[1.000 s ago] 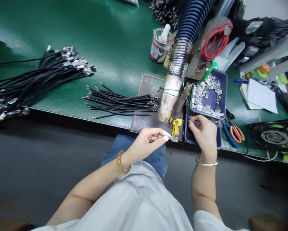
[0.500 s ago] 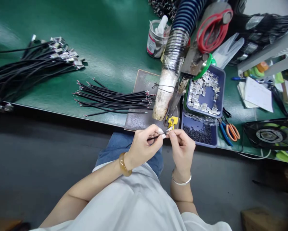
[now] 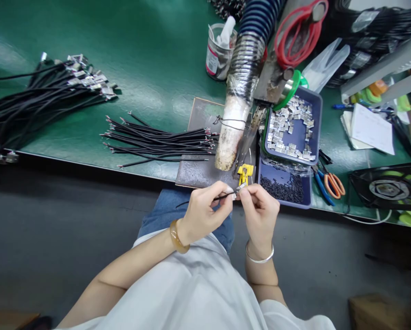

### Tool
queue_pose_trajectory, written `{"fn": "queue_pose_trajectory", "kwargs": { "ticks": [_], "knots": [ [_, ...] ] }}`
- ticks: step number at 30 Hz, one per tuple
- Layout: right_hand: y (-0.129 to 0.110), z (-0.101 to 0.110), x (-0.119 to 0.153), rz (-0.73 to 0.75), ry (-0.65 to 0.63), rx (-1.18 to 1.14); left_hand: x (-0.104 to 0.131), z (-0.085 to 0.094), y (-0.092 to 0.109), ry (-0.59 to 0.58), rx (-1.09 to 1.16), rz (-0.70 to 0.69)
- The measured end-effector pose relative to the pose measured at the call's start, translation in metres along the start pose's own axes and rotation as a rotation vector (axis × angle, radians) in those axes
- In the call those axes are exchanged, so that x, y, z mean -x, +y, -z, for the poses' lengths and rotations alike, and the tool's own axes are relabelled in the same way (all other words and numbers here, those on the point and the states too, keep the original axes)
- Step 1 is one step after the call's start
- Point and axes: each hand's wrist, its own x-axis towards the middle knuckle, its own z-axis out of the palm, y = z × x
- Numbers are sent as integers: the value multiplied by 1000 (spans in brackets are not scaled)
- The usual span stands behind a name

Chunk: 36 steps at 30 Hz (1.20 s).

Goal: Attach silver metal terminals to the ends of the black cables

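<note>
My left hand [image 3: 208,208] is closed in a pinch around a thin black cable [image 3: 221,197], close to its end. The cable's tail sticks out to the left, over my lap. At the other end sits a small silver metal connector [image 3: 241,186], between the fingertips of both hands. My right hand [image 3: 260,211] is closed too, thumb and forefinger pinching at the connector; the exact contact is partly hidden. Just beyond the fingertips stands a yellow clip-like holder [image 3: 245,173], under the tip of a slim metal tool [image 3: 249,137].
Black cables with stripped ends [image 3: 160,141] lie on the green bench [image 3: 150,59]. Cables with silver plugs [image 3: 84,78] lie farther left. A taped hose [image 3: 238,101] hangs over a dark board [image 3: 198,172]. Right: a connector bin [image 3: 315,123], a bin of black tubes [image 3: 306,197], pliers [image 3: 334,185].
Both hands keep nearly the same place and grip. The cable's tail now shows to the left of my left hand, and the connector is seen more clearly. The view has shifted slightly.
</note>
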Motion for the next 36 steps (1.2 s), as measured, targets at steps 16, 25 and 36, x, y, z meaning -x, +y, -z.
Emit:
{"fn": "queue_pose_trajectory", "kwargs": {
  "ticks": [16,25,36],
  "knots": [
    [-1,11,-8,-92,-43,-28,2,7,4,31,-48,-169],
    [1,9,-2,139,-18,111,-5,16,-4,-136,423,290],
    [-5,6,1,398,197,214,-14,14,-7,20,-15,4]
  ]
}}
